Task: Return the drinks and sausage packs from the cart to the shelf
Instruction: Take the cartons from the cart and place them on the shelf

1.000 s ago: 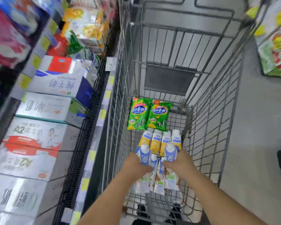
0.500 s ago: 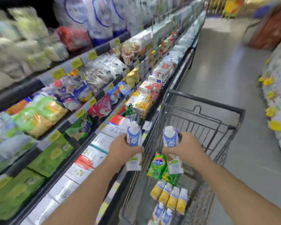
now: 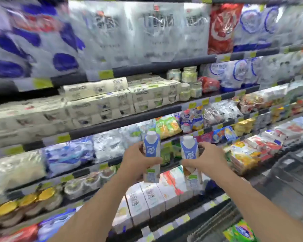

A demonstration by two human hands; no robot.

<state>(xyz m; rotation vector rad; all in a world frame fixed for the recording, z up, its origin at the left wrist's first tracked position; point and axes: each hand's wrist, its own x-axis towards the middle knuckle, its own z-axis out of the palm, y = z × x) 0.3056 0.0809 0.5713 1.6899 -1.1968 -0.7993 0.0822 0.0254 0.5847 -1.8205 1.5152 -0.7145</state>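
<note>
1. The shelf (image 3: 143, 120) stands beyond both your hands, its rows packed with blurred goods.
2. The cart (image 3: 290, 173) sits to the right of your right hand, a green sausage pack (image 3: 241, 232) in it below your right forearm.
3. Your left hand (image 3: 138, 163) grips one upright drink carton (image 3: 151, 154), cap above your fingers.
4. Your right hand (image 3: 206, 158) grips another drink carton (image 3: 190, 156) likewise, just beside the first.

The left drink carton (image 3: 151, 155) is blue and white with a white cap; the right drink carton (image 3: 189, 154) has the same blue and white; a sausage pack (image 3: 240, 231) is bright green with blue; shelf price tags (image 3: 105, 74) are yellow-green; a shelf bag (image 3: 221, 28) is red.
</note>
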